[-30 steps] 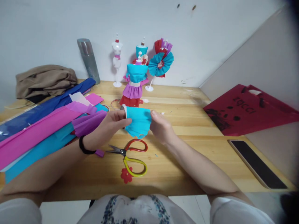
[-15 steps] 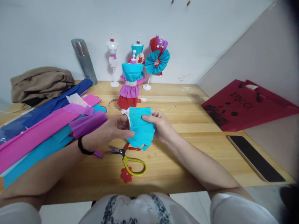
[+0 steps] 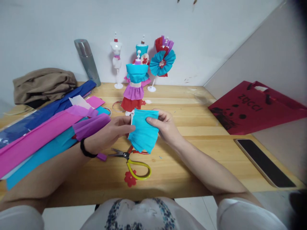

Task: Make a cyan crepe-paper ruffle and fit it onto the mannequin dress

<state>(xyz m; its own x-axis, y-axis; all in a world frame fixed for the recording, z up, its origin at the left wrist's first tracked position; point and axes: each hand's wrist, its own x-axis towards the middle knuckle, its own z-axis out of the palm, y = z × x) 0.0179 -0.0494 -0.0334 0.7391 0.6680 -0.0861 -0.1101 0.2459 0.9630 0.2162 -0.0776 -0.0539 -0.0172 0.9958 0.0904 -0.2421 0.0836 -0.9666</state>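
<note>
A pleated blue crepe paper piece with a white strip along its left edge is held up between my hands. My left hand pinches that left edge. My right hand grips the upper right corner, thumb in front and fingers behind. Below the paper lie opened scissors with one yellow and one red handle, and a red paper flower touches the yellow handle. Just behind the paper stands a small mannequin in a blue, purple and red dress.
More mannequins, one bare, stand by the wall near a grey flask. Coloured paper rolls and a brown cloth lie left. On the right are a red bag and a phone.
The blue paper has turned and spread flatter towards the camera, its lower edge now more pointed at the right. My left fingers have straightened somewhat along its left edge.
</note>
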